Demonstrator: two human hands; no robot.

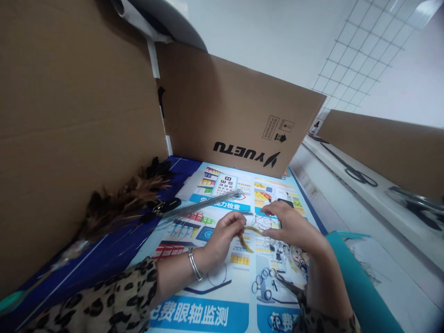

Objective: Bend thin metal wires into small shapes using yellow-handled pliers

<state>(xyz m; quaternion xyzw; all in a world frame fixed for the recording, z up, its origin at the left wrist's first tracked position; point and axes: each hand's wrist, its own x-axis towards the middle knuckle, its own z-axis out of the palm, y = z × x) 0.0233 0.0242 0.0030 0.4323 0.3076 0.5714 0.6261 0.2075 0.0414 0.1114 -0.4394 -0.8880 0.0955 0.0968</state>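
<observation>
My left hand (229,233), with a silver bangle at its wrist, is closed in a pinch over the table. Between thumb and fingertips it grips a bent yellow strip (247,245), which looks like a pipe cleaner; the gripped part is hidden. One end of the strip reaches toward my right hand (289,226). That hand is open, thumb and fingers spread apart; its thumb tip is close to the strip's end, and I cannot tell whether they touch. A bundle of thin grey wires (211,202) lies beyond my left hand.
Several black rings (265,273) and small loose pieces lie on the printed table cover (204,314). Brown and black feathers (121,199) rest along the left cardboard wall (69,115). Another cardboard panel (239,106) stands behind. Scissors (360,176) lie on the white ledge to the right.
</observation>
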